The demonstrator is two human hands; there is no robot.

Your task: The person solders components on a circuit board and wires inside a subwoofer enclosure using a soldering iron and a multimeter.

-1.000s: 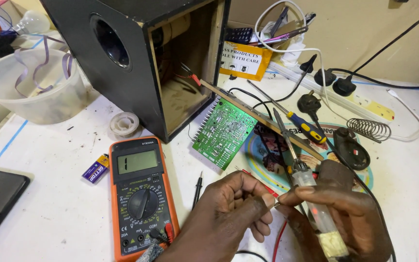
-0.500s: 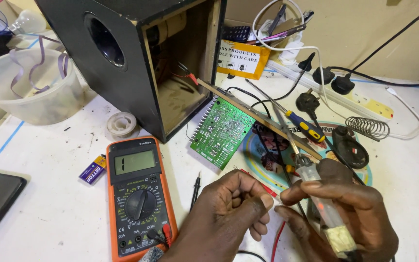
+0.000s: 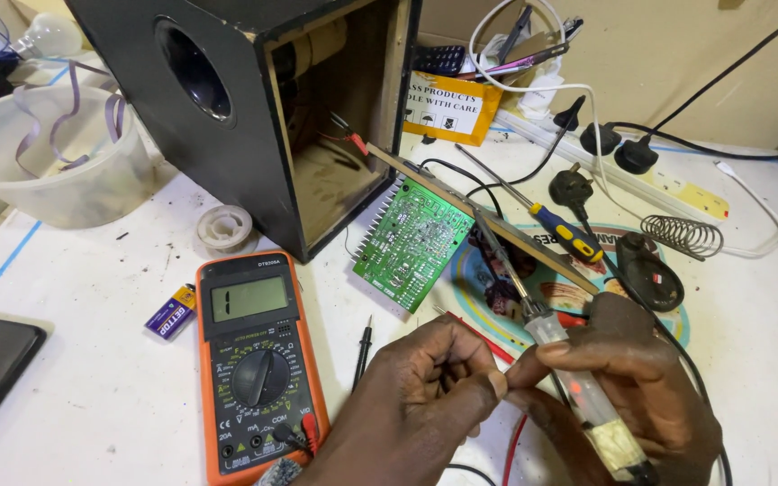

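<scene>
**A:** Eyes on the soldering iron (image 3: 578,396). It lies slanted across the right hand (image 3: 628,387), clear handle wrapped in the fingers, metal shaft running up and left toward the green circuit board (image 3: 413,243).

**B:** Firm grasp there. That tool looks light and stiff, I'd say, and the handle is the only place to take it; the metal shaft is the part I'd judge unsafe to touch.

**A:** And the left hand (image 3: 425,396)?

**B:** Curled tight, thumb and forefinger pinched right against the right hand's fingertips. Something small may sit in that pinch, but I cannot tell what. A thin red wire (image 3: 479,335) runs just beside the knuckles, whether it's gripped is hidden.

**A:** If it is a wire, it'd be soft and springy, easy to lose from a pinch.

**B:** Moving outward: an orange multimeter (image 3: 258,360) sits just left of the left hand, with a black probe (image 3: 363,346) between them on the white table (image 3: 92,387).

**A:** The board leans tilted against a wooden strip; fragile, I'd judge, best held by its edges.

**B:** Behind it, an open black speaker box (image 3: 227,108). A blue-and-yellow screwdriver (image 3: 560,229) lies to the right, near a coiled iron stand (image 3: 682,236) and a white power strip (image 3: 668,184).
</scene>
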